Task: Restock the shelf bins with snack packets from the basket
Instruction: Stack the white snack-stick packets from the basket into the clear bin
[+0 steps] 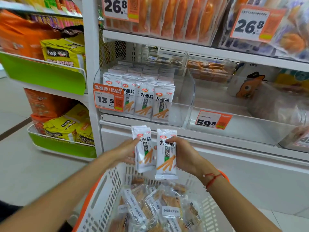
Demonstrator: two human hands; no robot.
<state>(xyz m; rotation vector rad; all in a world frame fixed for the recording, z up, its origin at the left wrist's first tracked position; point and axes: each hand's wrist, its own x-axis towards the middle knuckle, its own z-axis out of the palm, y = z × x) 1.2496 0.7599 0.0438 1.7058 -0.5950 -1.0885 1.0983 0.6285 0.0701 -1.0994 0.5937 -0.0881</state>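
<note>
Below you, a white basket (pixel 103 190) holds clear-wrapped snack packets (pixel 150 208). Your left hand (pixel 125 151) grips one white packet (pixel 144 148), your right hand (pixel 182 154) grips another (pixel 166 158), both upright above the basket, below the clear shelf bin (pixel 184 97) with matching packets.

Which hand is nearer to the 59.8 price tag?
Right. The right hand is below the 59.8 price tag, slightly to its left; the left hand is farther left.

"13.5" tag (pixel 108 99) on snack bin, "59.8" tag (pixel 213 121) on neighbouring bin, "26.8" tags (pixel 250 24) above
</note>
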